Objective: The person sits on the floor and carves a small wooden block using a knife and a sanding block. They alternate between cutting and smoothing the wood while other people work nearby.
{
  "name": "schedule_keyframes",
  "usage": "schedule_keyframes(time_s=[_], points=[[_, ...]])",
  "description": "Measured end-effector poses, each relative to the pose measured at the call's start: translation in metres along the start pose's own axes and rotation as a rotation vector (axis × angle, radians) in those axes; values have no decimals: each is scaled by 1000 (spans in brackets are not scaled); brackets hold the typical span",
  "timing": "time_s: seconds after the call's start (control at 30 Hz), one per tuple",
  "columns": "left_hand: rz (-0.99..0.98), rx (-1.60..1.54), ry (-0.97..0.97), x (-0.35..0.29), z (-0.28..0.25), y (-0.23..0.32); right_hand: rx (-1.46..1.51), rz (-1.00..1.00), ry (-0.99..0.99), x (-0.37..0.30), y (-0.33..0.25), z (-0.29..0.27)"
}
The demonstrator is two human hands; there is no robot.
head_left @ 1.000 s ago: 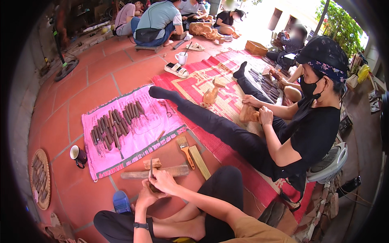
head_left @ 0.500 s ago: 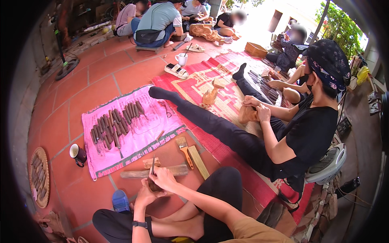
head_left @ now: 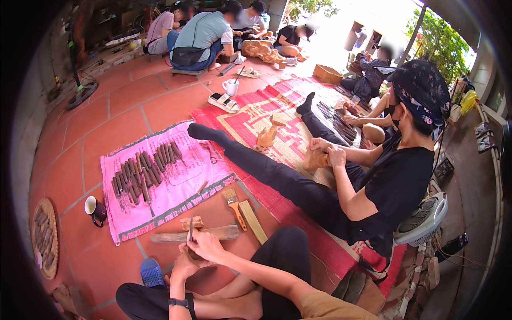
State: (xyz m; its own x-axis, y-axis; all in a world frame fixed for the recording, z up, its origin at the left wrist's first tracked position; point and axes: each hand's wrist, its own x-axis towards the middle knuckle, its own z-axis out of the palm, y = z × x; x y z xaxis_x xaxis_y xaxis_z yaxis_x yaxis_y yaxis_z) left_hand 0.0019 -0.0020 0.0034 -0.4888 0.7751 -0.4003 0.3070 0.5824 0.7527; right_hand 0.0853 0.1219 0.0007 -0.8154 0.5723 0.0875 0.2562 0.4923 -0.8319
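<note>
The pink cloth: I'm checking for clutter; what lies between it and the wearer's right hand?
In the head view, a long wooden bar and a smaller block lie between the right hand and pink cloth; a held tool overlaps them.

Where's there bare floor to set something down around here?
Bare tiles show between the dark mug and the round woven tray; a wider stretch lies between the pink cloth and the black stand. It's crowded just beyond the left hand and right hand: wooden bar, small block, brush and plank.

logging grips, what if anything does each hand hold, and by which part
The right hand grips a slim chisel-like tool by its near part, far end exposed. What the left hand holds cannot be told.
</note>
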Motion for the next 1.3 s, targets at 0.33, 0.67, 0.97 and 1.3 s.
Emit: schedule_keyframes(time_s=[0.33,0.67,0.97,1.3], points=[[-20,-29,5,0,-1,0,103,63,-34,1,2,-6],[-38,-21,-5,-9,-6,19,121,43,-59,10,14,-9],[130,6,59,-11,0,12,52,-50,-170,3,13,-10],[67,137,82,-9,-2,13,185,15,-126,14,22,-10]])
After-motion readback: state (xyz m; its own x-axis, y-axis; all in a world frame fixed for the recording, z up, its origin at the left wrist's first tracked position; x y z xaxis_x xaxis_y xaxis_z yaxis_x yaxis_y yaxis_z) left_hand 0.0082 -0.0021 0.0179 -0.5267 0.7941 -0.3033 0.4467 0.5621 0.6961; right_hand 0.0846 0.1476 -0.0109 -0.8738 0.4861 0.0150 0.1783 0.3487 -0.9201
